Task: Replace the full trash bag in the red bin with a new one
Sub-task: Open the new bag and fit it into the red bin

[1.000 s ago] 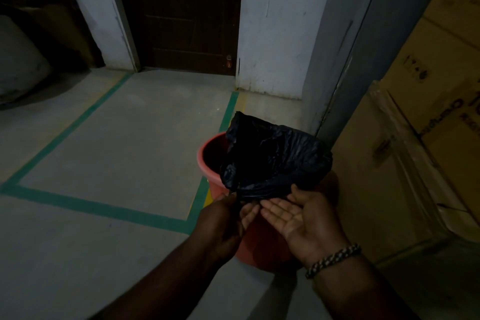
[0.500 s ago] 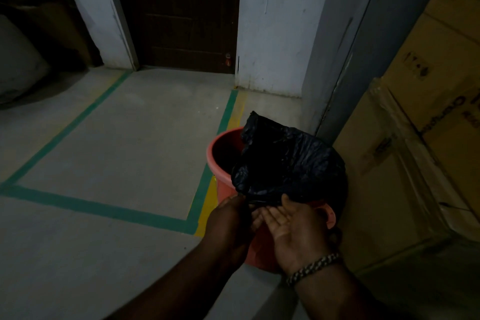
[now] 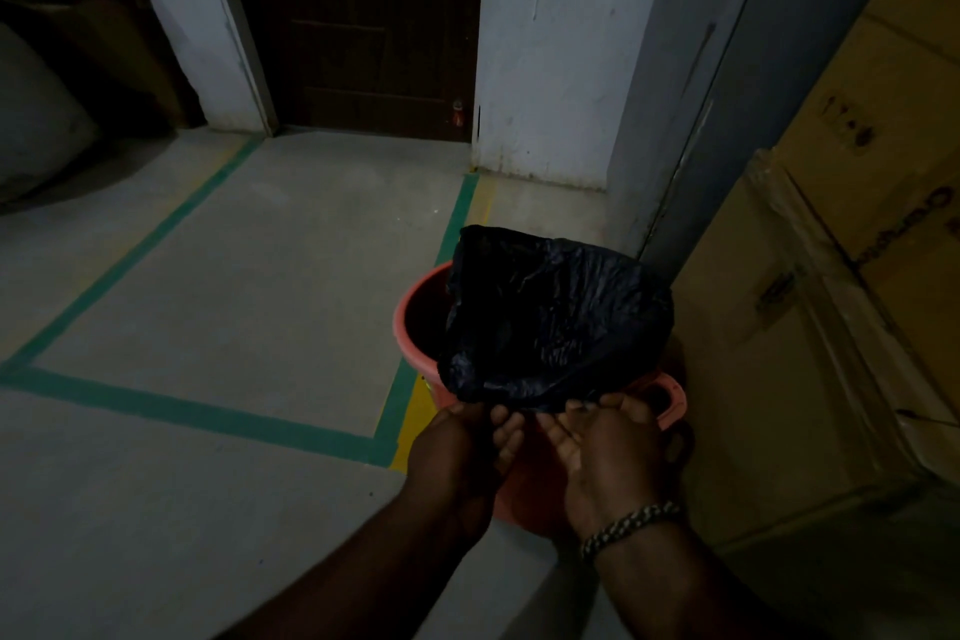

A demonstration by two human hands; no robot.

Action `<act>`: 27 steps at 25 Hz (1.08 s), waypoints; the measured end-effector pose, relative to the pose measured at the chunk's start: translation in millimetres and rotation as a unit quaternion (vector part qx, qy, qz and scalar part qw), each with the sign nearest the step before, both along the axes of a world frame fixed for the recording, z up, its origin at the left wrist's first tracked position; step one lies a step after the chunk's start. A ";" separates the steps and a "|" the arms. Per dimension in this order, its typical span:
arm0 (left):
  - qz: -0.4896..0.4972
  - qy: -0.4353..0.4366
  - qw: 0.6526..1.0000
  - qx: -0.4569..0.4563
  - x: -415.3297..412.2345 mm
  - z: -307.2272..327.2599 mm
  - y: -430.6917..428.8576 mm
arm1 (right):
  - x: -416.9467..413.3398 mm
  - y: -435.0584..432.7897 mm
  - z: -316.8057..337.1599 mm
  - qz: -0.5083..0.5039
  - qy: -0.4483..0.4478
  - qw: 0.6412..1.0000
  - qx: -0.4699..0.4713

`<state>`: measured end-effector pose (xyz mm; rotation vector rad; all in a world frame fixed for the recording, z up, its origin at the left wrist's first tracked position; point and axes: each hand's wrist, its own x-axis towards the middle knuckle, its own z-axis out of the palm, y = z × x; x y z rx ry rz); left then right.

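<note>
a: where is the black trash bag (image 3: 558, 322) seen?

b: it is held right of centre in the frame, bunched and crumpled, above the red bin (image 3: 421, 327). much of the bin's opening is covered by it; only the left part of the rim and a stretch at the lower right are seen.

a: how is it gripped?

b: its lower edge is pinched by both hands. the left hand (image 3: 462, 452) is seen from the back, its fingers (image 3: 506, 426) curled onto the plastic. the right hand (image 3: 608, 452) is turned palm up, its fingers closed on the same edge. a beaded bracelet (image 3: 628, 528) is worn at the right wrist.

a: and the bin itself?

b: it is stood on the grey floor (image 3: 234, 286), beside a green line (image 3: 171, 411) and a yellow patch. cardboard boxes (image 3: 857, 250) are stacked at the right of the frame. a dark door (image 3: 353, 21) is seen at the top centre.
</note>
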<state>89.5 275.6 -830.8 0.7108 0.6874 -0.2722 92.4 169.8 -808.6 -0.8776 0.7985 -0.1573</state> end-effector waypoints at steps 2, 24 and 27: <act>0.004 0.003 0.999 -0.047 -1.2 2.7 -2.2 | 2.3 -1.9 0.8 -0.004 0.003 1.000 -0.013; 0.109 -0.004 0.991 0.078 10.6 -11.3 8.1 | 17.8 -24.4 -5.5 -0.023 -0.004 0.999 -0.037; 0.102 -0.028 0.994 0.009 9.9 -9.3 13.3 | 17.4 -25.2 -7.7 -0.011 0.005 0.998 -0.057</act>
